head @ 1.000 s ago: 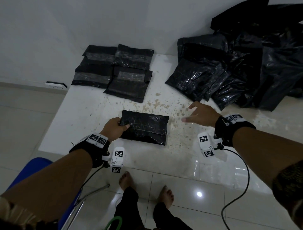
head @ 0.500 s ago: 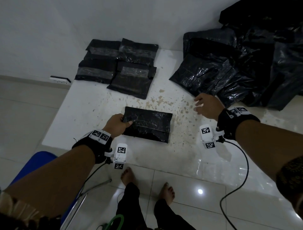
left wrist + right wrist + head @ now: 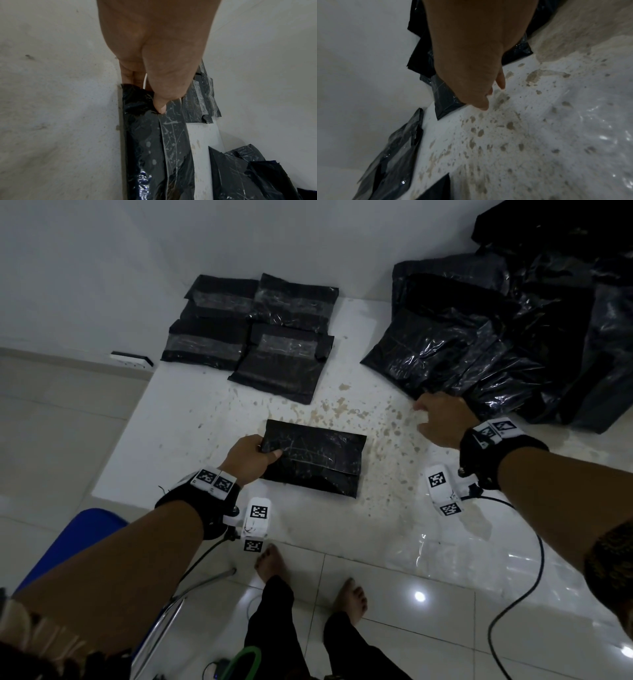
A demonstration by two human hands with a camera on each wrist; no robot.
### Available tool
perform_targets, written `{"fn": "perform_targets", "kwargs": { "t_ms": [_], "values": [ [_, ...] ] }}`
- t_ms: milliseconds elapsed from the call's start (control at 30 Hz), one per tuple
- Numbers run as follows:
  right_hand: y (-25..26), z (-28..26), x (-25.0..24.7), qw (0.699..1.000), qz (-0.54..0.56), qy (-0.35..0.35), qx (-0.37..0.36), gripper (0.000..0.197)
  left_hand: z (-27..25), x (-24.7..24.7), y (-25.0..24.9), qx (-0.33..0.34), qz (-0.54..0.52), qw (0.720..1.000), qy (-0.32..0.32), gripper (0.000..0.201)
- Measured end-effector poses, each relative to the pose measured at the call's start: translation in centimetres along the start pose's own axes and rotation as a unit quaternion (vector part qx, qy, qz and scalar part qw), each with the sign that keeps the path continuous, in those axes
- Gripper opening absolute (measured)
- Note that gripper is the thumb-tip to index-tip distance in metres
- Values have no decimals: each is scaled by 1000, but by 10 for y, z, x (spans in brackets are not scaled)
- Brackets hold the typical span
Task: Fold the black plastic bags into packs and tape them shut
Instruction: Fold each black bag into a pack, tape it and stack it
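Observation:
A folded black bag pack [image 3: 313, 462] lies in the middle of the stained white slab [image 3: 205, 412]. My left hand [image 3: 248, 458] pinches its left end, thumb on top [image 3: 160, 106] and fingers underneath. My right hand [image 3: 440, 419] hovers with loosely spread fingers at the near edge of the heap of loose black bags [image 3: 479, 350], holding nothing; in the right wrist view its fingertips [image 3: 483, 105] reach just past a bag corner [image 3: 447, 100]. Several taped packs [image 3: 253, 337] lie at the back left of the slab.
The white wall stands behind the slab. A blue chair [image 3: 68, 542] is at my lower left. My bare feet [image 3: 274, 566] stand on the glossy floor tiles, and a black cable [image 3: 513, 594] hangs from my right wrist. A small white block [image 3: 132, 359] sits at the slab's left edge.
My right hand has moved away from the folded pack, up and right to the edge of the loose bag heap. My left hand has kept its hold on the pack's end.

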State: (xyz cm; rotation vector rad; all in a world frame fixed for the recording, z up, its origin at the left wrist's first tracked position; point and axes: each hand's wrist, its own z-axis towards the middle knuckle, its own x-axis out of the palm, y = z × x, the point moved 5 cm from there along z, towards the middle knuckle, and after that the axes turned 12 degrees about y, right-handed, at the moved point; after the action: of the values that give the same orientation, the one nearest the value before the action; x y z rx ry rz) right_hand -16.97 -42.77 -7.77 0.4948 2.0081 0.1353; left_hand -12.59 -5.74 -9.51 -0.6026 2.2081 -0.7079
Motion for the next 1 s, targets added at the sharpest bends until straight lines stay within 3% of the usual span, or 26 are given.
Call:
{"fn": "perform_targets", "kwargs": {
  "t_ms": [167,433,633,867,1000],
  "values": [
    [1,18,5,996,-83,20,8,41,3,0,4,-3,-7,1000,-3,33],
    [3,26,6,996,-91,22,9,11,5,1,7,-5,-14,1000,1,30],
    [6,21,7,998,-57,20,0,17,7,2,8,-7,-14,1000,6,26],
    [11,9,-1,997,40,29,-64,10,9,0,8,-11,-3,1000,16,29],
    [15,3,-12,996,30,30,-79,5,6,-3,7,-14,2,1000,16,30]
  ]
}}
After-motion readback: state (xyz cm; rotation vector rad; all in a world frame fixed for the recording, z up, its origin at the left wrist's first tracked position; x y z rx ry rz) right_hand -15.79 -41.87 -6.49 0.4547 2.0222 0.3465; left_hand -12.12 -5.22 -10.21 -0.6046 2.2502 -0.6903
